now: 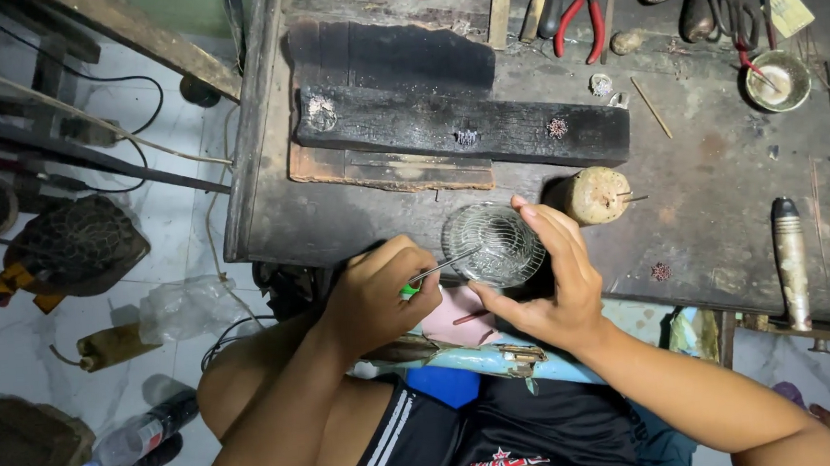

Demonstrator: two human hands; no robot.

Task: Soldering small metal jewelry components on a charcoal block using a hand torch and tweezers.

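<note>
My left hand [380,293] is closed on thin metal tweezers [441,268] with a green grip, whose tips reach into a round wire-mesh cage [494,241]. My right hand [552,277] cups the right side of that silvery cage, thumb under it and fingers curled over its edge. The cage sits at the near edge of a dark, worn workbench [721,205]. A short wooden stump [597,195] with a pin stuck in it stands just right of the cage.
A charred black block [456,125] lies behind the cage with small filigree pieces on it. Red-handled pliers [582,16], a small metal bowl [776,79], a torch handle [789,248] and thin rods lie at the back and right. Plastic bottles [130,447] lie on the tiled floor.
</note>
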